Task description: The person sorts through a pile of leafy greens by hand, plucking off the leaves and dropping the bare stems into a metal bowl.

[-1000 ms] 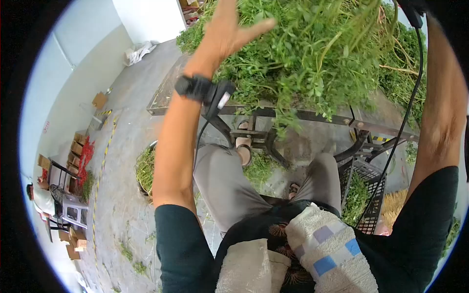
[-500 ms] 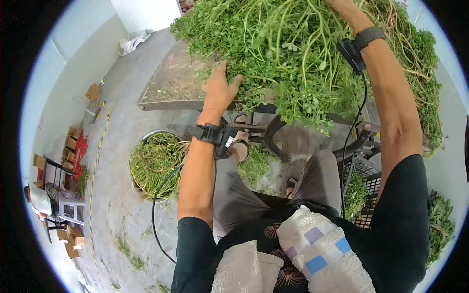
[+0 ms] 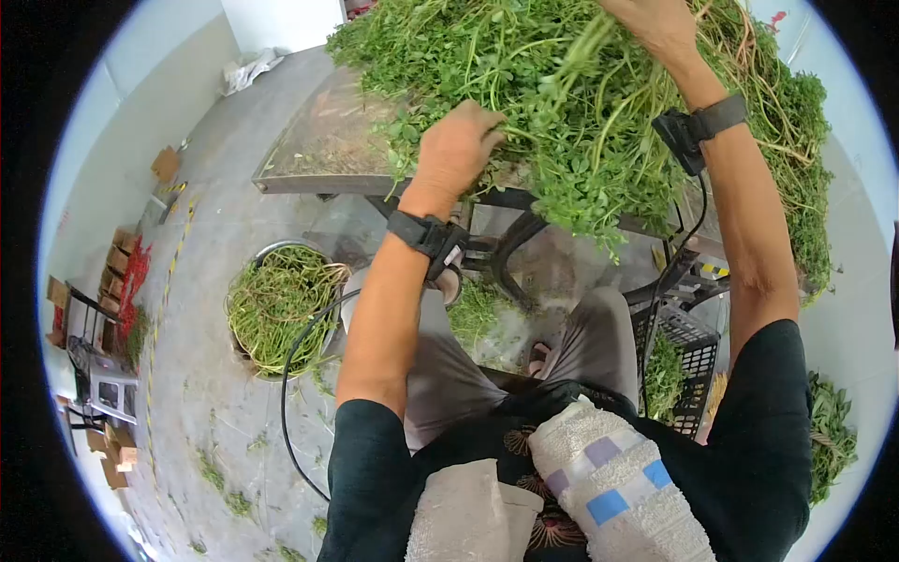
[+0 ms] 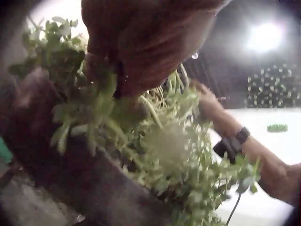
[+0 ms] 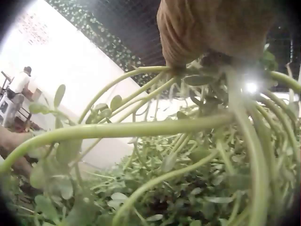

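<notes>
A large heap of leafy greens [image 3: 431, 56], thick-stemmed with small oval leaves, covers most of the table [image 3: 328, 140]. My right hand [image 3: 660, 28] grips a bunch of stems [image 5: 244, 136] at the heap's upper part, the stems fanning down from under the fingers in the right wrist view. At the table's near edge, my left hand [image 3: 457, 145] has its fingers curled on leafy sprigs [image 3: 405, 140]. The left wrist view shows this hand [image 4: 141, 42] close up, with sprigs [image 4: 99, 113] sticking out around it; its fingertips are hidden.
A round tub of green stems [image 3: 281, 309] stands on the floor at the left. Below the table on the right is a black crate [image 3: 698, 361] with greens inside. More greens [image 3: 829, 436] lie at far right. Cables run from both wrist cameras; scraps litter the floor.
My left hand came down from above the heap to the table's near edge, then moved right and curled on sprigs. My right hand came in from the far right onto the stems.
</notes>
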